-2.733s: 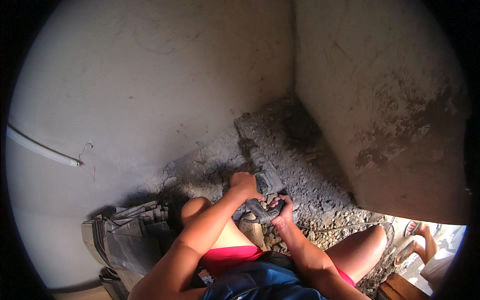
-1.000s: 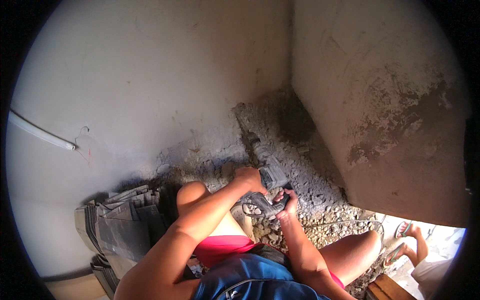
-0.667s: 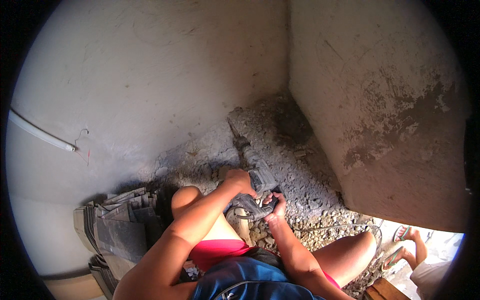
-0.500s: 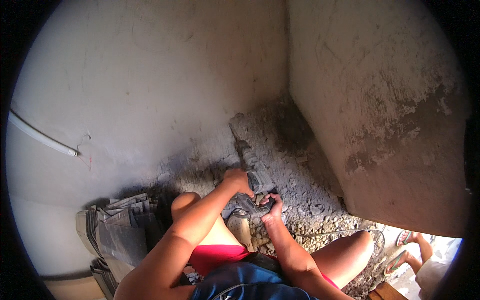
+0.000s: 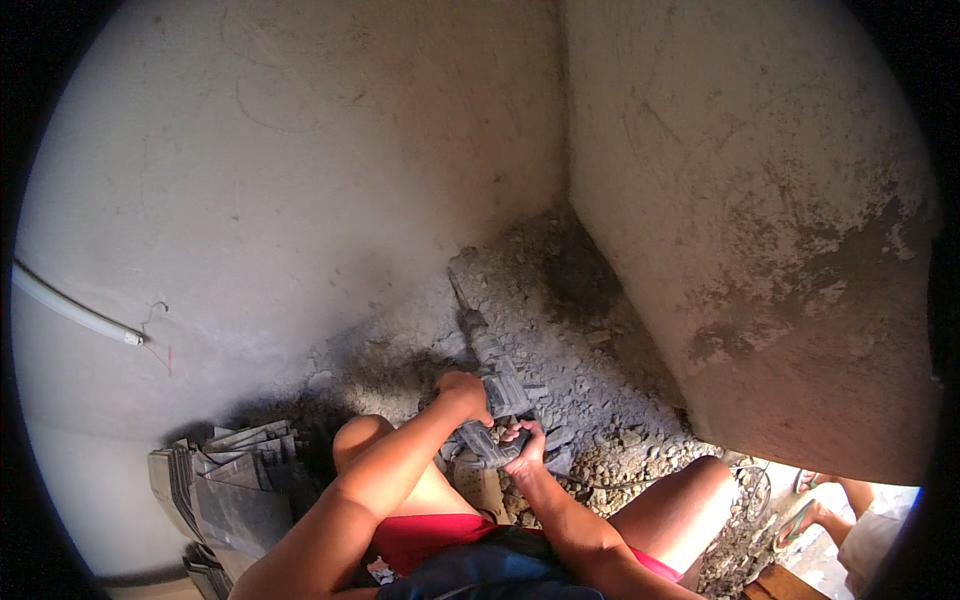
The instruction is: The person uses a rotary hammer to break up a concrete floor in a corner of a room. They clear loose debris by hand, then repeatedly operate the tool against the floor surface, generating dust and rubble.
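A dusty grey hammer drill is held low between my knees, its long bit pointing away toward the broken base of the wall. My left hand is wrapped round its front part on the left side. Behind it, my right hand grips the rear handle, fingers curled through its loop. The bit's tip is at the edge of the rubble, by the foot of the left wall; whether it touches is too dim to tell.
Two plastered walls meet in a corner ahead. Stacked sheets or tiles stand at left, below a white tube with loose wires. A cable crosses the gravel. Another person's sandalled feet and a wooden piece are at lower right.
The hammer drill and both hands have come lower and slightly left in the picture. More of the bit now shows. The view has shifted a little; both hands keep their grip.
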The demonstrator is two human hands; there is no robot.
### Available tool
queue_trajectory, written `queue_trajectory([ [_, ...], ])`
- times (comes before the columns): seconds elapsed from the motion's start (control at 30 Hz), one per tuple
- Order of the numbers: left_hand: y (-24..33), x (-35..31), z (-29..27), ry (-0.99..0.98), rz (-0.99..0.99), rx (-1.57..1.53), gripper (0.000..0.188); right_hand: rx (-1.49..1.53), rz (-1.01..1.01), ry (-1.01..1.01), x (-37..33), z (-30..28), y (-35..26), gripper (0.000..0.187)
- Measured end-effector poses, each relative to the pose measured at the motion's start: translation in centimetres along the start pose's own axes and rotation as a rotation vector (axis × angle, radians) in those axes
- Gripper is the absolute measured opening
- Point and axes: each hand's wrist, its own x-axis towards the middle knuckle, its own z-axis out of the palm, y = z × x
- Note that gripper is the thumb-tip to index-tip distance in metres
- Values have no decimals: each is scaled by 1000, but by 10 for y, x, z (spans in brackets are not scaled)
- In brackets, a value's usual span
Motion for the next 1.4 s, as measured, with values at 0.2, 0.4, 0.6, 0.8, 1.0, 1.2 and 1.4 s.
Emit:
queue_trajectory([
  [0.2, -15, -3, 3, -58, 15, -42, 92, 2, 19, -2, -5, 5, 13, 11],
  [0.4, -18, -8, 9, 8, 11, -46, 88, -10, -14, 37, -9, 10, 15, 11],
  [0.6, -27, -7, 4, 16, 47, -62, 87, -41, -48, 43, -9, 16, 18, 11],
  [0.8, -37, -9, 1, 47, 58, -53, 89, -40, -43, -25, -10, 27, 25, 13],
  [1.0, -44, -12, -13, 64, 20, -101, 90, -70, -59, -21, -12, 41, 21, 13],
  [1.2, -51, -15, -31, 167, 85, -262, 98, -255, -212, -91, -25, 84, 1, 13],
  [1.4, 9, -8, -9, 374, 61, -532, 97, -495, -253, -131, -49, 112, -89, 8],
])
